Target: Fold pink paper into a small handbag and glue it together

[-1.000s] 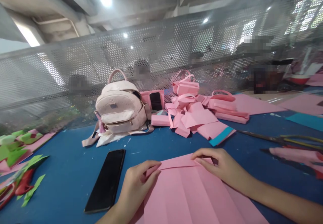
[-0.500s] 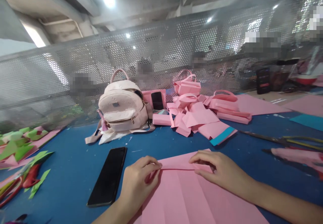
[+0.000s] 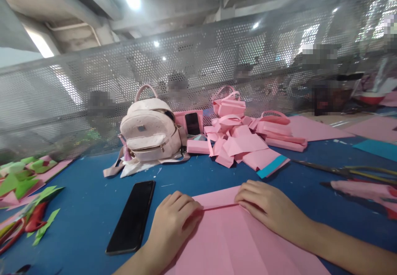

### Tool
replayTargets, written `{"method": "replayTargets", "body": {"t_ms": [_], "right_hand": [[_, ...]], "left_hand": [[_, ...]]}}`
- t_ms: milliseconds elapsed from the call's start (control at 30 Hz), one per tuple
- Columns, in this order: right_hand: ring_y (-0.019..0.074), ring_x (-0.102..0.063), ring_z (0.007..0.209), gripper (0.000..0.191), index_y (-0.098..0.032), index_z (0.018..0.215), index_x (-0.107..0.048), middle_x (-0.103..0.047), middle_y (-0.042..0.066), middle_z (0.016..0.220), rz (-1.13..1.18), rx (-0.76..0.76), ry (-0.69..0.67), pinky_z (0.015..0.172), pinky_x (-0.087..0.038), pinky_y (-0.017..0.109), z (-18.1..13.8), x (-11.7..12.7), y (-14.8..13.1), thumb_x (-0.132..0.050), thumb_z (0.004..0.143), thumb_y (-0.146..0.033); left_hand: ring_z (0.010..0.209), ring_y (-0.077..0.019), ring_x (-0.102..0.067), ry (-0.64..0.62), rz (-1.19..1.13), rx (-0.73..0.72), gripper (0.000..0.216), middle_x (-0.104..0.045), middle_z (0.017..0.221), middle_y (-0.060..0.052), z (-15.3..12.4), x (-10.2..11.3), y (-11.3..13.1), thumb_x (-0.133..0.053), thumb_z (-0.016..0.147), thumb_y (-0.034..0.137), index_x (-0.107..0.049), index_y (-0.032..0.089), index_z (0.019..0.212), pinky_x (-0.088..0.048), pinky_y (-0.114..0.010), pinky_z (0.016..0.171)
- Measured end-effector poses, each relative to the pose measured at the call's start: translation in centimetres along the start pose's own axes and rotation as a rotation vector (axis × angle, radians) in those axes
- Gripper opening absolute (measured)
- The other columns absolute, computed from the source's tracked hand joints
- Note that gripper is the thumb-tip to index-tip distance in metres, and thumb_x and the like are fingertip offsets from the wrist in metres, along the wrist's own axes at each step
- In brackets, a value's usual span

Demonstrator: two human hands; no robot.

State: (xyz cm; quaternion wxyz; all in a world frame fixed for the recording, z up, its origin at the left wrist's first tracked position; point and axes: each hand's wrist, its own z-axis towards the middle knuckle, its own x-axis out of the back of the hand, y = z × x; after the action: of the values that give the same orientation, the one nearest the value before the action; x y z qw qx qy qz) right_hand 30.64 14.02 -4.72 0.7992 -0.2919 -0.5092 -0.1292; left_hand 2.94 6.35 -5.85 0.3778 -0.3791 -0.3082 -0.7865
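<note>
A large sheet of pink paper (image 3: 229,242) with crease lines lies on the blue table in front of me. Its far edge is folded over into a narrow strip. My left hand (image 3: 178,223) pinches the left end of that fold, thumb and fingers pressed together. At the fold's right part, my right hand (image 3: 265,206) is closed on the paper with curled fingers. Both hands rest on the sheet, and the paper under their fingers is hidden.
A black phone (image 3: 132,217) lies left of my left hand. Behind stand a pale backpack (image 3: 151,130) and a pile of pink paper pieces (image 3: 242,138). Scissors (image 3: 338,169) lie at right, red-handled scissors (image 3: 15,229) and green paper scraps (image 3: 26,180) at left. A perforated metal screen (image 3: 198,60) runs behind.
My right hand has moved slightly left along the fold, its fingers closing down onto the paper. My left hand has shifted a little right and pressed flatter over the fold.
</note>
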Motion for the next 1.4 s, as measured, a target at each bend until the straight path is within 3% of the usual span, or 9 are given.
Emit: {"method": "replayTargets", "body": {"t_ms": [167, 367, 533, 767, 900, 1033, 1200, 1400], "right_hand": [[0.0208, -0.061, 0.087, 0.026, -0.025, 0.091, -0.064, -0.067, 0.003, 0.091, 0.141, -0.145, -0.006, 0.076, -0.045, 0.033, 0.2, 0.4, -0.2, -0.04, 0.1, -0.026], [0.0184, -0.062, 0.081, 0.013, -0.025, 0.09, -0.062, -0.065, 0.001, 0.09, 0.267, -0.292, -0.006, 0.071, -0.045, 0.029, 0.3, 0.4, 0.0, -0.05, 0.094, -0.028], [0.0176, -0.06, 0.079, 0.015, -0.024, 0.083, -0.06, -0.063, 0.0, 0.085, 0.266, -0.282, -0.024, 0.07, -0.043, 0.028, 0.3, 0.2, 0.2, -0.05, 0.094, -0.029], [0.0177, -0.058, 0.079, 0.006, -0.023, 0.087, -0.055, -0.062, 0.0, 0.089, 0.232, -0.261, -0.027, 0.071, -0.043, 0.029, 0.3, -0.2, 0.6, -0.051, 0.09, -0.019], [0.0174, -0.056, 0.08, 0.011, -0.023, 0.084, -0.051, -0.059, 0.001, 0.089, 0.224, -0.203, -0.037, 0.072, -0.043, 0.029, 0.4, -0.3, 0.7, -0.047, 0.093, -0.02], [0.0186, -0.057, 0.087, 0.019, -0.024, 0.084, -0.057, -0.059, 0.002, 0.093, 0.227, -0.15, -0.072, 0.077, -0.043, 0.031, 0.6, -0.2, 0.7, -0.043, 0.097, -0.021], [0.0212, -0.055, 0.092, 0.009, -0.025, 0.087, -0.057, -0.06, 0.001, 0.095, 0.194, -0.178, -0.108, 0.08, -0.043, 0.034, 0.6, 0.0, 0.8, -0.058, 0.093, -0.032], [0.0223, -0.053, 0.092, 0.021, -0.024, 0.087, -0.054, -0.058, 0.001, 0.097, 0.154, -0.205, -0.133, 0.08, -0.043, 0.035, 0.8, 0.0, 0.9, -0.068, 0.086, -0.04]], "left_hand": [[0.078, -0.0205, -0.06, -0.104, 0.014, 0.081, 0.007, -0.071, 0.088, 0.002, 0.3, 0.3, 0.0, -0.068, 0.087, 0.02, -0.067, 0.024, 0.093, -0.042, -0.035, 0.067], [0.077, -0.0199, -0.06, -0.043, 0.013, 0.065, 0.014, -0.07, 0.086, 0.0, 0.4, 0.0, 0.0, -0.06, 0.086, 0.009, -0.065, 0.022, 0.089, -0.041, -0.034, 0.068], [0.08, -0.0196, -0.059, -0.061, -0.02, 0.075, 0.017, -0.068, 0.089, 0.0, 0.2, 0.1, 0.2, -0.056, 0.086, 0.006, -0.061, 0.022, 0.088, -0.041, -0.033, 0.069], [0.071, -0.0179, -0.056, -0.111, -0.061, 0.187, 0.012, -0.062, 0.078, 0.0, 0.1, 0.0, -0.1, -0.05, 0.096, 0.019, -0.055, 0.022, 0.086, -0.04, -0.031, 0.064], [0.07, -0.0182, -0.055, -0.114, -0.007, 0.127, 0.016, -0.062, 0.076, 0.0, 0.4, -0.4, -0.3, -0.049, 0.097, 0.022, -0.056, 0.022, 0.083, -0.038, -0.031, 0.063], [0.08, -0.0194, -0.059, -0.112, -0.035, 0.087, 0.012, -0.066, 0.09, -0.002, 0.6, -0.4, -0.4, -0.05, 0.096, 0.018, -0.06, 0.023, 0.094, -0.04, -0.033, 0.07], [0.086, -0.0232, -0.059, -0.161, -0.041, 0.066, 0.014, -0.066, 0.098, -0.004, 0.6, 0.1, -0.3, -0.067, 0.086, 0.026, -0.06, 0.022, 0.098, -0.042, -0.037, 0.075], [0.088, -0.026, -0.057, -0.266, -0.061, 0.153, 0.029, -0.063, 0.101, -0.006, 0.8, 0.2, -0.4, -0.073, 0.081, 0.041, -0.058, 0.022, 0.098, -0.043, -0.04, 0.075]]}}
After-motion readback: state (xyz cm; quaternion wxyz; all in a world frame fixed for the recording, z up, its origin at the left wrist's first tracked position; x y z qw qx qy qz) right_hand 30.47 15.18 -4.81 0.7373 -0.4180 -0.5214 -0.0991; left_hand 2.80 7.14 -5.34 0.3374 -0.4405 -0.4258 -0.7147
